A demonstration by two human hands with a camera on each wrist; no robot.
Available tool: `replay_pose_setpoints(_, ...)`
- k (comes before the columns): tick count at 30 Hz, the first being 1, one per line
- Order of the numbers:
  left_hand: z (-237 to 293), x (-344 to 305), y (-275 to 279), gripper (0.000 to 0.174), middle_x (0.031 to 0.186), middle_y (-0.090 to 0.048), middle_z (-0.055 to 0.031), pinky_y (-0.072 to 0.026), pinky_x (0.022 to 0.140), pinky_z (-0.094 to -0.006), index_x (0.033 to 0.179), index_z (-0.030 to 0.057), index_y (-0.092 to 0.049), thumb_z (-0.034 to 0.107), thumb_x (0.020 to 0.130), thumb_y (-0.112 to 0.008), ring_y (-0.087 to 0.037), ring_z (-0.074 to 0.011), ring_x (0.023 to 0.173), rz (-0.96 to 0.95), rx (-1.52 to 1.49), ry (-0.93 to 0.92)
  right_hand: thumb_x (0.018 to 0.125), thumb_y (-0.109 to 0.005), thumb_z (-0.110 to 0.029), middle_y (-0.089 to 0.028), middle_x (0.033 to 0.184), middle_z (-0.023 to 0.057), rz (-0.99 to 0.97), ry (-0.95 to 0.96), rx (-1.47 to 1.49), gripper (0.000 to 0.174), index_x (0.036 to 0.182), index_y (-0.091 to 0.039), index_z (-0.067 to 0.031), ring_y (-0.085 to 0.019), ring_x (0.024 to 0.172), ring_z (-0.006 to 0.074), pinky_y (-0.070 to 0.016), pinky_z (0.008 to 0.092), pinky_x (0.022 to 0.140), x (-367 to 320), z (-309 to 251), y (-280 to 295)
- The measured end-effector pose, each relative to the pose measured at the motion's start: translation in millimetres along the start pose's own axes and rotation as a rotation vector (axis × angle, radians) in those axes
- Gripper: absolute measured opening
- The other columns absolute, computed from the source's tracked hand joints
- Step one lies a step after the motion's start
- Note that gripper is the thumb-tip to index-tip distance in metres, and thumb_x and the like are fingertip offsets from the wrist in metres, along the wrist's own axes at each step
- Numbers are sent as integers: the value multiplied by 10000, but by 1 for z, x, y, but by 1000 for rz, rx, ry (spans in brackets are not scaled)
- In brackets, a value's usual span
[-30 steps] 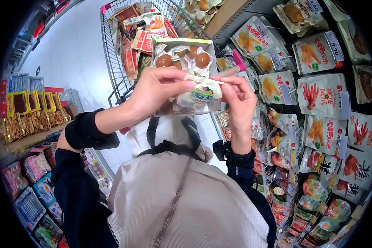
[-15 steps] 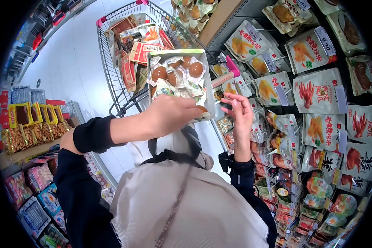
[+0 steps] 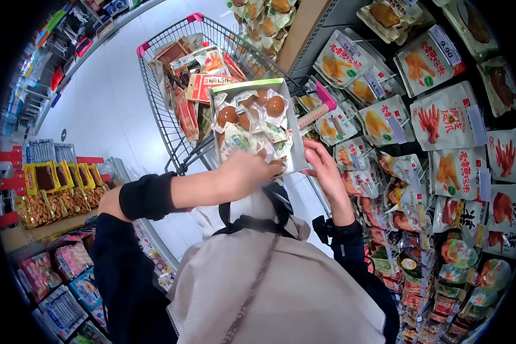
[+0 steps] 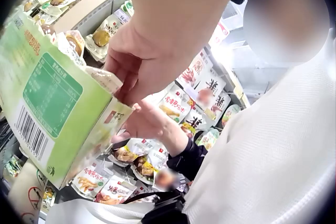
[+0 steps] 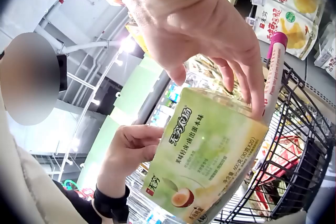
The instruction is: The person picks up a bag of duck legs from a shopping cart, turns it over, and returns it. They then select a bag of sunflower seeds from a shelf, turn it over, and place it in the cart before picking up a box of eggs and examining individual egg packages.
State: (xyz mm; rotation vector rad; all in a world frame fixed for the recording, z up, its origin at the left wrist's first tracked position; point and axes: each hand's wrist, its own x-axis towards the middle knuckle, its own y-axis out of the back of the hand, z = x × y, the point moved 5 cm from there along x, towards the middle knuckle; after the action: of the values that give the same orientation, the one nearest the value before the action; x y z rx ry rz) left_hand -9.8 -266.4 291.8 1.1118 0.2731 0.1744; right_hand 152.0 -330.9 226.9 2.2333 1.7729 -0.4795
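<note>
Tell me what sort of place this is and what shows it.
Most likely a supermarket or similar food shop: there's a wire shopping cart loaded with packets, a price tag reading 9.90, and food pouches hanging in rows.

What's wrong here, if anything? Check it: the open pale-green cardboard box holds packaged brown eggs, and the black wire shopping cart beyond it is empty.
The black wire shopping cart isn't empty: the head view shows flat red packets heaped in it. The open pale-green cardboard box does hold packaged brown eggs.
</note>
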Motion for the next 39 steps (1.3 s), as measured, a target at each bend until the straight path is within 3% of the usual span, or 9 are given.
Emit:
replay_pose_setpoints(3,-4,-17,38,313,783,-604,-93,-477,581,-315,1021,97,-563,101,713,-612,-599,-231,697,371,-270,-108,852,-508,-268,-485,1119,57,-75,-55,3,405,1199,-381,-104,-485,978,132,-444,279,751,3,5,-2)
replay_pose_setpoints(6,-39,-40,80,393,1106,-526,-111,-361,897,-344,1077,49,-528,60,701,-641,-471,-258,1063,649,-255,97,849,-511,-282,-466,1141,80,-109,-116,1,468,1243,-336,-100,-475,1006,154,-461,301,744,0,1,-5)
replay_pose_setpoints(9,-91,-52,61,577,1225,-419,-108,-338,926,-332,1246,35,-339,137,757,-629,-405,-212,1132,759,-631,286,847,-512,-292,-470,1134,99,-190,-136,69,514,1271,-303,-90,-460,1032,166,-476,317,734,5,12,-3)
replay_pose_setpoints(13,-125,-63,-4,697,1250,-356,-133,-356,911,-343,1283,1,-225,225,767,-637,-394,-217,1129,466,-1277,594,831,-534,-306,-476,1115,102,-241,-183,126,600,1306,-246,-82,-453,1035,172,-488,325,722,9,12,-5)
replay_pose_setpoints(18,-96,-58,-24,702,1244,-358,-68,-415,833,-326,1318,121,-181,213,778,-621,-430,-165,1066,153,-1490,725,837,-511,-257,-471,1060,34,-263,-209,95,551,1311,-256,-138,-466,989,125,-490,322,725,14,4,-6)
replay_pose_setpoints(23,-97,-59,-40,749,1265,-328,-74,-455,776,-312,1339,176,-99,182,787,-605,-426,-165,1073,137,-1559,805,813,-534,-227,-475,961,11,-259,-208,102,585,1323,-251,-186,-471,891,83,-477,262,688,16,7,-6)
replay_pose_setpoints(24,-99,-61,-45,748,1260,-333,-72,-461,758,-298,1340,178,-93,178,790,-600,-428,-159,1072,138,-1578,801,797,-581,-275,-446,1088,98,-265,-218,94,624,1324,-247,-257,-472,972,177,-467,309,740,19,14,-3)
replay_pose_setpoints(31,-101,-60,-62,719,1246,-355,-84,-484,758,-294,1343,188,-67,100,809,-541,-453,-190,1063,128,-1745,719,785,-584,-289,-541,927,61,-182,-31,134,620,1315,-283,-174,-543,786,122,-489,238,573,20,23,-4)
replay_pose_setpoints(39,-103,-60,-73,650,1229,-374,-86,-437,851,-325,1305,112,-201,84,768,-567,-441,-208,1079,240,-1850,720,752,-595,-344,-490,943,74,-136,13,221,580,1269,-368,-208,-537,775,143,-494,249,574,23,41,-6)
